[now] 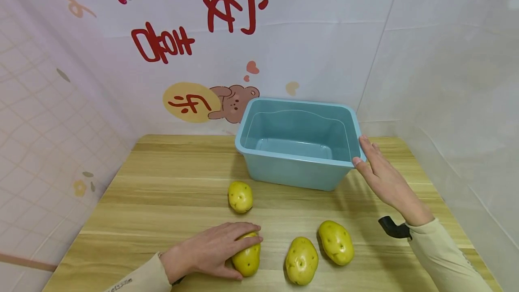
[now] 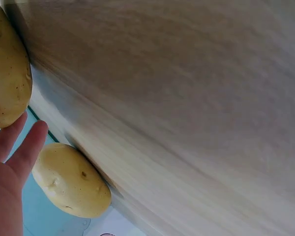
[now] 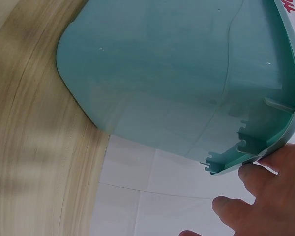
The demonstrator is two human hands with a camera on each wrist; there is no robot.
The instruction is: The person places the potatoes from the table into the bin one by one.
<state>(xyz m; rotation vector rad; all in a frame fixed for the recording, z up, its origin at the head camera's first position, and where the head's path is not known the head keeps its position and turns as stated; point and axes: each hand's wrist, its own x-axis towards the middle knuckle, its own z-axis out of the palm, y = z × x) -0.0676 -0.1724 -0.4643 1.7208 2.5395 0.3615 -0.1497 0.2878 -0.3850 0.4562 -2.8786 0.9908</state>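
- Evidently, the left hand [image 1: 215, 248] curls fingers and thumb round the near-left potato [image 1: 248, 260]; an even hold should suit its rounded sides.
- Fingers loosely spread, the right hand [image 1: 383, 178] touches the far blue bin [image 1: 292, 172] at its right end; light pressure should steady it.

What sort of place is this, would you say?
Probably a small indoor booth rather than a working kitchen, despite the potatoes: white wall covering stands close behind and on both sides of the wood-grain table, with a cartoon bear printed at the back.
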